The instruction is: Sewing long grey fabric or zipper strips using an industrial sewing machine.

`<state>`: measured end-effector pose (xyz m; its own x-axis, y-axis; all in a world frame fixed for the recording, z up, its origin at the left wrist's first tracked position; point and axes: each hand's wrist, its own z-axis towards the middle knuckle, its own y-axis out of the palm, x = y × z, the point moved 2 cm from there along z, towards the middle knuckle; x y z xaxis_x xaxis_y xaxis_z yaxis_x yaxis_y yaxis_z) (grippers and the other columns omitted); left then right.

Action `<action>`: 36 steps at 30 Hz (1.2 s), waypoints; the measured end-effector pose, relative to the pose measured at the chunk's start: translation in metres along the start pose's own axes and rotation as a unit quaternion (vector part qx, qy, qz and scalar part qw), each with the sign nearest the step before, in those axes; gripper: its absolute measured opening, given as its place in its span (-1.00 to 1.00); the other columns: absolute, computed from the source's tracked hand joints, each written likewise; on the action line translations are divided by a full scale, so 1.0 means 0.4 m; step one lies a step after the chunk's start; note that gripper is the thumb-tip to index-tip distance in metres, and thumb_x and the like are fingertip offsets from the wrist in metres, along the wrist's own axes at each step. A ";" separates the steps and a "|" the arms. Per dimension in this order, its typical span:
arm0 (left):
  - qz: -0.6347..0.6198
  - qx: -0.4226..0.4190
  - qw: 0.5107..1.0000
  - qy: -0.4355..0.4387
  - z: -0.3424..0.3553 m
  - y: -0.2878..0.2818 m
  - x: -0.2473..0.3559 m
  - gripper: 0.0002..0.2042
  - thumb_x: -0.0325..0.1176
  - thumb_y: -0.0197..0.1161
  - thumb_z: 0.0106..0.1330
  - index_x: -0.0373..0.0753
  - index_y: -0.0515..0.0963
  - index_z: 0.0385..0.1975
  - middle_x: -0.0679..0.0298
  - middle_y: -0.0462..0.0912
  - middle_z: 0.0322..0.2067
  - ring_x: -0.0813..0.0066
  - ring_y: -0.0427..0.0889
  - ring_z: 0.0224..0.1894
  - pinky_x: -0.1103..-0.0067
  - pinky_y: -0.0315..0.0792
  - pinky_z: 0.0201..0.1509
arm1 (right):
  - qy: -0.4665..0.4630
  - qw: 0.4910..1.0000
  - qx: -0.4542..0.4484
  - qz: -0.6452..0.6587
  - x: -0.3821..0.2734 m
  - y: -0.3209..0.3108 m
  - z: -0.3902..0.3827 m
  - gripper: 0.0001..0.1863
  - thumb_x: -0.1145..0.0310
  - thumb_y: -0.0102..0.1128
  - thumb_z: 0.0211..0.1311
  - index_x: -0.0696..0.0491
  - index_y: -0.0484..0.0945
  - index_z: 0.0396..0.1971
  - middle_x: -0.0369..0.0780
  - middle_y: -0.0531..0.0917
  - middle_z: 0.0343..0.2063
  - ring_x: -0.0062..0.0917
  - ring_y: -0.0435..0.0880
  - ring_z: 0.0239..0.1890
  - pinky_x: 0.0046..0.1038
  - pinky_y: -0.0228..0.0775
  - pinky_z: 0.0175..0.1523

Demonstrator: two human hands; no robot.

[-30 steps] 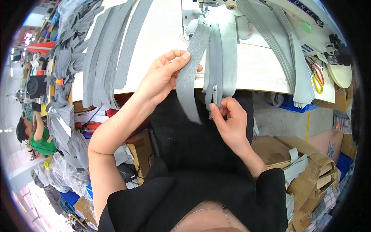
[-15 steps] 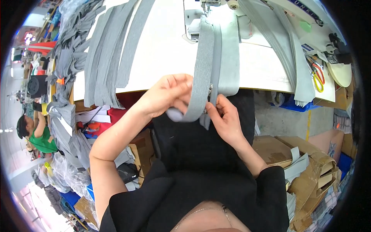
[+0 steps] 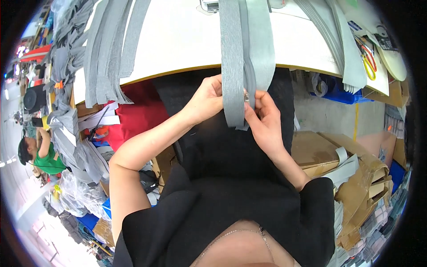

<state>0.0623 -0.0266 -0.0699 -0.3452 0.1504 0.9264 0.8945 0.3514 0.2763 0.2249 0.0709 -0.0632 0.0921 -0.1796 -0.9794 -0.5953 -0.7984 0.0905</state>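
Observation:
A long grey fabric strip [image 3: 232, 58] hangs over the table's front edge toward me. Beside it runs a darker grey zipper [image 3: 250, 66], with a paler grey-green strip [image 3: 264, 44] on its right. My left hand [image 3: 205, 101] is closed at the grey strip's left edge, its fingertips hidden behind the fabric. On the zipper's lower part sits a small metal slider [image 3: 247, 97]. Thumb and fingers of my right hand [image 3: 267, 116] pinch the zipper right by that slider. Both hands are above my black-clothed lap.
Grey strips lie in stacks on the white table [image 3: 178, 40], left [image 3: 106, 49] and right [image 3: 327, 40]. Scissors [image 3: 368, 62] rest at the right. Part of a sewing machine [image 3: 210, 5] shows at the top. Below stand a blue bin [image 3: 333, 91] and cardboard boxes [image 3: 311, 149]. A person in green [image 3: 49, 158] is far left.
The view has tipped downward, leaving most of the sewing machine out of the picture. The strip's curled lower end now hangs straighter, and my left hand has come closer to the right hand.

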 end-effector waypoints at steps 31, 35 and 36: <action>0.112 -0.074 0.985 -0.113 -0.081 0.101 0.005 -0.66 -0.20 0.56 0.30 -0.32 0.73 -0.08 0.18 0.80 -0.32 0.45 0.81 -0.31 0.57 0.72 -0.32 | 0.029 0.995 -0.029 -0.086 -0.001 -0.052 -0.256 -0.69 0.33 0.34 0.46 0.19 0.58 -0.49 -0.30 0.58 -0.67 -0.72 0.59 -0.58 -0.55 0.32 -0.48; 0.096 -0.070 0.986 -0.115 -0.080 0.107 0.001 -0.62 -0.22 0.59 0.26 -0.33 0.72 -0.06 0.18 0.79 -0.30 0.46 0.82 -0.29 0.57 0.72 -0.31 | 0.031 0.994 -0.025 -0.101 -0.002 -0.057 -0.263 -0.68 0.31 0.36 0.44 0.17 0.58 -0.50 -0.31 0.56 -0.70 -0.72 0.52 -0.64 -0.54 0.28 -0.50; 0.097 -0.066 0.985 -0.123 -0.081 0.106 0.000 -0.62 -0.23 0.60 0.24 -0.33 0.72 -0.06 0.19 0.79 -0.29 0.46 0.81 -0.29 0.58 0.72 -0.32 | 0.035 0.993 -0.026 -0.112 -0.001 -0.060 -0.265 -0.69 0.31 0.38 0.43 0.16 0.59 -0.49 -0.32 0.56 -0.69 -0.70 0.50 -0.64 -0.52 0.29 -0.48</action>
<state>0.1093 -0.0416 -0.0498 -0.2087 0.4283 0.8792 0.9738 0.1739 0.1465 0.3238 0.0293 -0.0460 0.2729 -0.0327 -0.9615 -0.5126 -0.8507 -0.1165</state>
